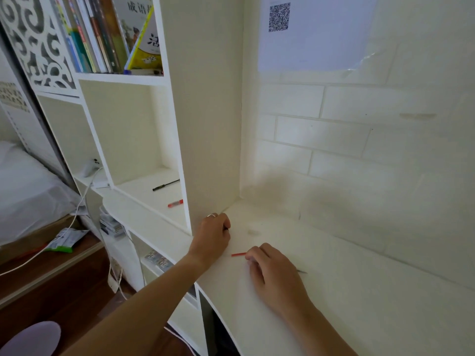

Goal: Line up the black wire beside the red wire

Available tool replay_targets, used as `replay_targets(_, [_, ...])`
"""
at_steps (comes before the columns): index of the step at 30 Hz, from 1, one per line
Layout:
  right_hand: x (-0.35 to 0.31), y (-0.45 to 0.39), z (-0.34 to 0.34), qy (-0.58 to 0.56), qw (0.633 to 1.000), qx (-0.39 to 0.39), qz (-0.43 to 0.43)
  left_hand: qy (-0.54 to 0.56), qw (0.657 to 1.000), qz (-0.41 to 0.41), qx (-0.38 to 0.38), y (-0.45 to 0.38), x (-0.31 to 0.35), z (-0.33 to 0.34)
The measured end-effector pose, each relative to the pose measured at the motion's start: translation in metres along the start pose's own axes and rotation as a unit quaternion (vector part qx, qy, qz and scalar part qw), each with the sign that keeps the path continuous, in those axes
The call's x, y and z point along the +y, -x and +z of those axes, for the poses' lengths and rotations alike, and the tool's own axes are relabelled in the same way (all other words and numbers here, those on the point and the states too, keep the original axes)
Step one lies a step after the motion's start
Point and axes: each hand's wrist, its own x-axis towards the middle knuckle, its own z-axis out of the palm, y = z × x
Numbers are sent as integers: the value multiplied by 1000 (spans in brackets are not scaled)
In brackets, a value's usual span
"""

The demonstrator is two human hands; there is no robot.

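Note:
My right hand (275, 271) lies on the white desk (359, 304) with its fingers curled over a thin red pen (237, 254). The pen's red end sticks out to the left and a dark tip shows on the hand's right side. My left hand (213, 235), with a ring on one finger, rests on the desk at the foot of the shelf unit's side panel (210, 124). Its fingers are curled, and a small dark thing (226, 228) barely shows at the fingertips; most of it is hidden.
In the shelf compartment to the left lie a black pen (165, 185) and a red pen (175, 203). Books (110, 34) stand on the shelf above. A sheet with a QR code (280, 16) hangs on the brick-pattern wall. A bed (23, 188) and a white cable (77, 214) are at the far left.

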Motion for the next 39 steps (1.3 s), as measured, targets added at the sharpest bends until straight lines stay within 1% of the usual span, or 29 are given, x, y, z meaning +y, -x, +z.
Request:
replay_targets(4, [1, 0, 1, 2, 1000, -4, -4, 3, 1000, -14, 5, -3, -2, 3])
replay_targets(11, [0, 0, 0, 7, 1000, -9, -4, -3, 1000, -8, -14, -6, -3, 2])
replay_targets(15, [-2, 0, -1, -8, 1000, -11, 6, 5, 1000, -21, -20, -6, -6, 2])
replay_targets(17, [-2, -1, -2, -23, 1000, -7, 8, 7, 1000, -17, -9, -1, -4, 0])
replay_targets(19, [-2, -1, -3, -39, 999, 0, 11, 12, 999, 9, 35, 10, 2, -5])
replay_targets(21, [-2, 0, -3, -51, 999, 5, 14, 9, 995, 67, 76, 28, 11, -10])
replay_targets(23, [-1, 0, -1, -52, 999, 0, 12, 19, 991, 119, 62, 50, 20, -11])
replay_targets(25, [1, 0, 0, -49, 999, -6, 10, 44, 990, 136, 18, 70, 25, -6])
replay_targets(27, [3, 0, 1, -49, 999, -10, 13, 75, 989, 127, -3, 82, 27, -1])
replay_targets(31, [3, 2, -2, -32, 999, -1, 5, 131, 989, 66, 24, 87, 27, -3])
replay_targets(33, [1, 4, -3, -15, 1000, 6, -7, 148, 987, 48, 31, 88, 28, -4])
replay_targets(36, [3, 5, -3, 21, 999, 25, -15, 159, 986, 40, 35, 91, 30, -4])
replay_targets(39, [4, 5, -3, 81, 994, 61, -36, 158, 986, 45, 18, 92, 29, -3])
